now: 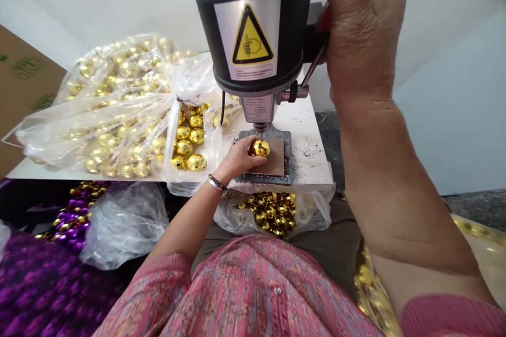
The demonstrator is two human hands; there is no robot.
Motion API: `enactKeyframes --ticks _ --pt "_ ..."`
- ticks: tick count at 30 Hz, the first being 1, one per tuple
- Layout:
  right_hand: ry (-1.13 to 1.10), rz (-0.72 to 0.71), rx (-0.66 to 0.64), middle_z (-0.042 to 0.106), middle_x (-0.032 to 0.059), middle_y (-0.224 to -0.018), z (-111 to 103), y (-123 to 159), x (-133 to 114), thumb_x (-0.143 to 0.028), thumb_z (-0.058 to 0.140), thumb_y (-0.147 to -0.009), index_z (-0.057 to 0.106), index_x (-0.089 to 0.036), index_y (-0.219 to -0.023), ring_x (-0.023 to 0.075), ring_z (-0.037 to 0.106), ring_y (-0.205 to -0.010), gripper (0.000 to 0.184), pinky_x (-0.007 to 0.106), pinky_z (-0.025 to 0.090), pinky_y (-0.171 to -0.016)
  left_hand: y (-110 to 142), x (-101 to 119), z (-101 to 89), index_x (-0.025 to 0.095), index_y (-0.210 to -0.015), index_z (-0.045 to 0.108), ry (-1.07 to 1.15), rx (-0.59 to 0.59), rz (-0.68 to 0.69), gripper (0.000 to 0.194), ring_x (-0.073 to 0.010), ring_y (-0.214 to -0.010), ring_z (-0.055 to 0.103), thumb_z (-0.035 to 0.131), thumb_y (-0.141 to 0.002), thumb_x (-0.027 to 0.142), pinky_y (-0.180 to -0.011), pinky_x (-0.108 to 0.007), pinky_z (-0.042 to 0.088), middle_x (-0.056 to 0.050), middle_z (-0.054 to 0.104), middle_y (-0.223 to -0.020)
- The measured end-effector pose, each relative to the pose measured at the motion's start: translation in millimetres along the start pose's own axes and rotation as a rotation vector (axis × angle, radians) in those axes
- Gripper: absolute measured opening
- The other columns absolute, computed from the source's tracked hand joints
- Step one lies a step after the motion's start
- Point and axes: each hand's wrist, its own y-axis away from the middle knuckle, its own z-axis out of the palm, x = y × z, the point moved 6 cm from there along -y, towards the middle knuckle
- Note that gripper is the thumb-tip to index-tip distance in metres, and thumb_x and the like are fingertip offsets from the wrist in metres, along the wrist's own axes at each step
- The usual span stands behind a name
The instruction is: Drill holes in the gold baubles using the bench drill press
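Under a dark drill press with a yellow warning sign, my left hand grips a shiny gold faceted ball between thumb and fingers. The ball rests on a brown square board that lies on the grey machine base. The drill bit points down at the top of the ball; whether it touches I cannot tell. High on the right, my right hand is closed around the press's feed handle, most of which the hand hides.
Left of the press, a large clear plastic bag of gold balls lies on the white table, beside loose gold balls. Another bag of gold balls sits at my lap. Purple balls and a cardboard box are at left.
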Motion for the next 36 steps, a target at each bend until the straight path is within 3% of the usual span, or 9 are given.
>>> enactKeyframes --ticks 4,9,15,17,20,23,28,36 --pt "-0.031 0.04 0.008 0.043 -0.0052 -0.08 0 1 -2 -0.028 0.058 -0.119 0.045 -0.022 -0.084 0.0076 0.041 -0.081 0.037 0.026 0.038 -0.081 -5 3 4.9 0.013 -0.147 0.082 -0.092 0.024 0.061 0.071 -0.031 -0.121 0.081 0.099 -0.079 0.021 -0.116 -0.046 0.065 -0.015 0.087 -0.135" --pt "-0.033 0.066 -0.013 0.04 -0.0046 -0.08 -1 2 4 -0.034 0.063 -0.117 0.037 -0.024 -0.081 0.0075 0.042 -0.078 0.045 0.026 0.039 -0.078 -7 -3 10.7 0.017 -0.149 0.084 -0.023 -0.012 0.023 0.072 -0.0289 -0.109 0.083 0.1 -0.079 0.023 -0.107 -0.042 0.068 -0.01 0.091 -0.123" --pt "0.047 -0.301 -0.006 0.038 -0.005 -0.074 -24 46 -7 -0.047 0.056 -0.109 0.035 -0.024 -0.084 0.0072 0.036 -0.071 0.04 0.027 0.038 -0.075 -5 -4 11.8 0.019 -0.149 0.085 0.023 0.01 0.008 0.073 -0.0294 -0.107 0.083 0.101 -0.077 0.025 -0.102 -0.041 0.068 -0.009 0.091 -0.121" --pt "0.142 -0.375 0.004 0.038 -0.0053 -0.068 -33 69 -8 -0.043 0.058 -0.1 0.039 -0.024 -0.081 0.0077 0.032 -0.065 0.033 0.028 0.033 -0.067 -5 -4 12.6 0.02 -0.148 0.086 0.023 0.006 0.01 0.072 -0.0295 -0.107 0.083 0.101 -0.077 0.025 -0.101 -0.04 0.067 -0.008 0.091 -0.118" --pt "0.289 -0.446 0.014 0.049 -0.0033 -0.071 -42 96 -4 -0.033 0.061 -0.093 0.05 -0.023 -0.081 0.0093 0.04 -0.064 0.019 0.03 0.035 -0.066 -4 -4 12.6 0.02 -0.146 0.086 0.02 0.013 0.011 0.072 -0.0287 -0.104 0.082 0.1 -0.076 0.025 -0.099 -0.04 0.066 -0.007 0.09 -0.116" --pt "0.366 -0.477 -0.015 0.06 -0.0008 -0.08 -45 112 7 -0.033 0.059 -0.102 0.063 -0.025 -0.091 0.0121 0.051 -0.07 0.014 0.032 0.047 -0.073 -4 -2 12.3 0.021 -0.142 0.087 0.02 0.019 0.027 0.066 -0.0276 -0.102 0.08 0.099 -0.077 0.024 -0.096 -0.037 0.065 -0.005 0.089 -0.114" --pt "0.424 -0.565 -0.046 0.076 0.0017 -0.093 -45 126 18 -0.031 0.052 -0.11 0.077 -0.03 -0.107 0.016 0.068 -0.083 0.025 0.035 0.056 -0.081 -3 -1 11.1 0.022 -0.131 0.089 0.059 0.033 0.052 0.058 -0.0268 -0.098 0.078 0.1 -0.074 0.022 -0.096 -0.036 0.065 -0.004 0.088 -0.105" --pt "0.407 -0.622 0.025 0.066 0.0017 -0.078 -41 132 28 -0.045 0.052 -0.115 0.072 -0.026 -0.094 0.0157 0.06 -0.072 0.035 0.034 0.052 -0.073 -2 -4 14.1 0.022 -0.138 0.087 0.109 0.001 0.048 0.062 -0.0259 -0.096 0.077 0.098 -0.077 0.027 -0.092 -0.035 0.064 -0.004 0.087 -0.107"
